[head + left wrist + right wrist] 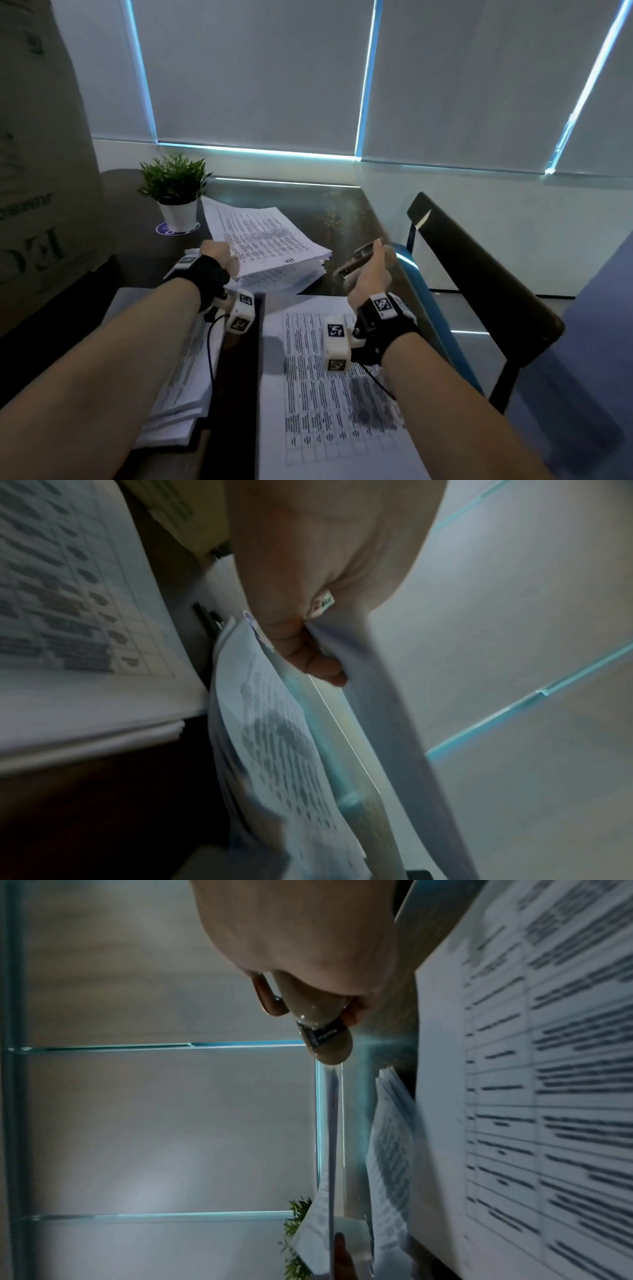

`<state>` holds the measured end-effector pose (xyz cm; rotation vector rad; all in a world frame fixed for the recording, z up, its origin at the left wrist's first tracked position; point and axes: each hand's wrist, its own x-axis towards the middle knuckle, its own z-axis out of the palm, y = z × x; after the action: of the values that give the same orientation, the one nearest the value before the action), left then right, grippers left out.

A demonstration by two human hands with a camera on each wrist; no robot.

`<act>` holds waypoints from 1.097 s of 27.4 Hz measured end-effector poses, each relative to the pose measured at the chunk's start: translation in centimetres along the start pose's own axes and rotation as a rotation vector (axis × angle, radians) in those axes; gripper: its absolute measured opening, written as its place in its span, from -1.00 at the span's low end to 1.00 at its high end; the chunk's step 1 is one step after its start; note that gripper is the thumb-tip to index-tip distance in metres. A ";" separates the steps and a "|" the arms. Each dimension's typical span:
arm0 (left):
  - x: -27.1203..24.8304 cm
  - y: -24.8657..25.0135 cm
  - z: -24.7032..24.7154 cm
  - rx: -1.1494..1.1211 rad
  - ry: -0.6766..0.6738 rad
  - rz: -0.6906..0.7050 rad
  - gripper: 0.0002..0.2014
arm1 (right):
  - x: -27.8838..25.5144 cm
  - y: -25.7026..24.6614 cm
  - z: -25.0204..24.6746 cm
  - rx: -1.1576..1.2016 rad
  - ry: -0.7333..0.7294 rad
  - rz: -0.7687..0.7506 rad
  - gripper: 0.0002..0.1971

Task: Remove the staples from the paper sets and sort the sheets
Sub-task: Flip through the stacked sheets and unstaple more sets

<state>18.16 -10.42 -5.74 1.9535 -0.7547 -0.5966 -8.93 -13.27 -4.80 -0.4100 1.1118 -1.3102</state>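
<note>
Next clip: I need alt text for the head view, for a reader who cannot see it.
Two bare hands reach over a dark table: the left hand grips sheets at a fanned paper stack, the right hand holds a staple remover. A printed sheet lies nearest, another pile to its left, a potted plant behind.
</note>
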 end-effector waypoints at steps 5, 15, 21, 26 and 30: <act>-2.3 -0.7 0.4 -0.287 0.075 0.105 -0.77 | 1.0 2.7 0.2 0.089 -0.189 0.103 -0.49; -6.7 -4.9 3.4 -0.383 -0.497 0.110 -0.63 | 2.6 6.5 -2.5 -0.182 -0.517 0.053 -0.72; -6.2 -6.6 3.6 -0.464 -0.594 0.097 -0.54 | 0.5 6.5 0.3 -0.881 -0.790 -0.269 -0.78; -5.6 -7.5 4.0 -0.491 -0.610 0.127 -0.47 | 0.7 7.9 1.4 -0.930 -0.833 -0.217 -0.61; -5.5 -7.6 3.8 -0.485 -0.608 0.184 -0.54 | 2.0 8.2 0.9 -0.866 -0.850 -0.123 -0.39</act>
<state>13.86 -5.82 -13.64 1.2417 -1.0295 -1.1610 -3.96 -13.04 -11.61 -1.5299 0.8503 -0.5476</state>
